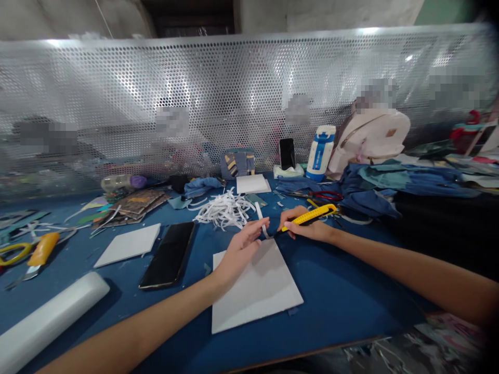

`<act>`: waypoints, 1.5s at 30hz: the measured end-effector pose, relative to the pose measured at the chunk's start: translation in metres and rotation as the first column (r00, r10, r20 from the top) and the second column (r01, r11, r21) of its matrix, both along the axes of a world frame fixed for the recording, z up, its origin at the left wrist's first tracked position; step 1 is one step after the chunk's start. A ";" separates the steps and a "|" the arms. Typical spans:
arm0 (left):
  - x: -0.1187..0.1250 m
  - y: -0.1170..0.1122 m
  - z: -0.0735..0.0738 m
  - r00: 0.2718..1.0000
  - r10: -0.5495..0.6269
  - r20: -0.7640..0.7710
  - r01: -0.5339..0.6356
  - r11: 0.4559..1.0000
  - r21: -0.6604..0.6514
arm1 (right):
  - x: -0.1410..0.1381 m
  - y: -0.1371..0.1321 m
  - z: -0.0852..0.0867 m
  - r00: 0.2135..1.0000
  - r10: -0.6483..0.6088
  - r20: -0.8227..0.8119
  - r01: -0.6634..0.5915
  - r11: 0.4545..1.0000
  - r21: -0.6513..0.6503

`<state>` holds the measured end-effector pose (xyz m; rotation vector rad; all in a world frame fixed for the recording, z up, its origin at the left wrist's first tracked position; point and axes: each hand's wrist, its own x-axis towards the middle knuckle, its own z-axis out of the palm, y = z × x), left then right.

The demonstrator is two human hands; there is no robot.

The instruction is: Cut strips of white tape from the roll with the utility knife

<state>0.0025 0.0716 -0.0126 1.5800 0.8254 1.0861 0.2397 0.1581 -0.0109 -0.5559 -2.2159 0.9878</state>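
Note:
My right hand (pixel 299 221) is wrapped round a yellow utility knife (pixel 314 214). The knife's tip points down at the far edge of a stack of white sheets (pixel 263 291). My left hand (pixel 242 248) rests over that stack's upper left part, fingers stretched towards the knife. A narrow white strip (pixel 259 210) stands up by the left fingertips, its lower end curling at the stack's far corner; whether the fingers pinch it is unclear. Just beyond my hands lies a tangled pile of white paper strips (pixel 226 209).
To the left lie a black phone (pixel 168 254), a smaller white stack (pixel 128 244), yellow-handled scissors (pixel 15 254) and a long white case (pixel 54 317). A blue-and-white bottle (pixel 320 153), a propped phone (pixel 287 154) and a backpack (pixel 376 134) stand before a perforated metal screen (pixel 234 88). Denim cloth (pixel 366 202) lies right.

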 end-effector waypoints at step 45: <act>0.009 -0.024 0.021 0.870 0.366 -0.332 -0.106 0.795 0.597 | 0.024 0.028 0.026 0.722 -0.651 0.233 0.537 0.741 0.404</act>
